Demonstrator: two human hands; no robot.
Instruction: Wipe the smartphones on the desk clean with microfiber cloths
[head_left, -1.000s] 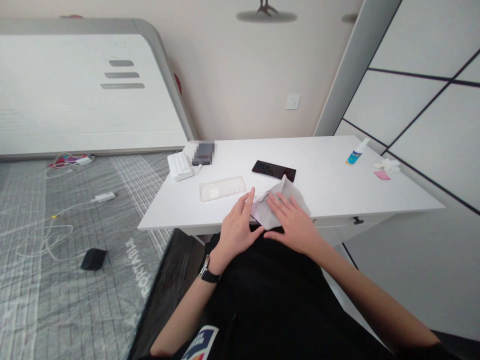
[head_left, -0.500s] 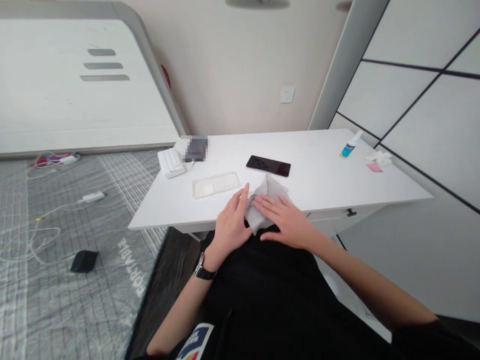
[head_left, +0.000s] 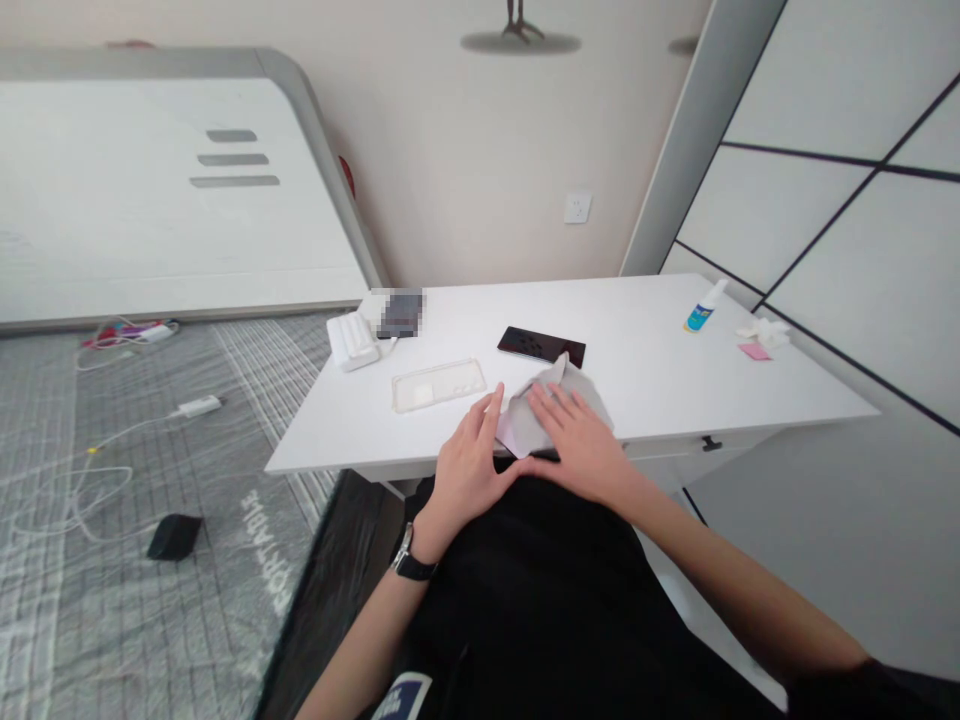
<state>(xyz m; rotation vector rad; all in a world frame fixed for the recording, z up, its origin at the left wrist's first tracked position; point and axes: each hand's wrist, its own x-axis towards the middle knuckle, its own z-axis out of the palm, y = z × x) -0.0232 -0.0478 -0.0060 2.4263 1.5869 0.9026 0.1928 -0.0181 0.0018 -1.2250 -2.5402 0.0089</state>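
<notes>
Two hands, one grey cloth [head_left: 521,426], at the near edge of the surface [head_left: 637,345].
Cloth: rumpled, about midway along that edge. Right hand [head_left: 589,452]: laid flat on the cloth, grip unclosed, fingers extended. Left hand [head_left: 466,472]: at the cloth's left side, grip likewise unclosed. Phone [head_left: 541,346]: black, just beyond the cloth. Clear case [head_left: 439,385]: left of the phone. Bottle [head_left: 703,309]: blue label, near the far right corner.

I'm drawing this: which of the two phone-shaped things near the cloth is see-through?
The clear phone case, left of the gray cloth; the white desk shows through it. The smartphone is black and glossy.
</notes>
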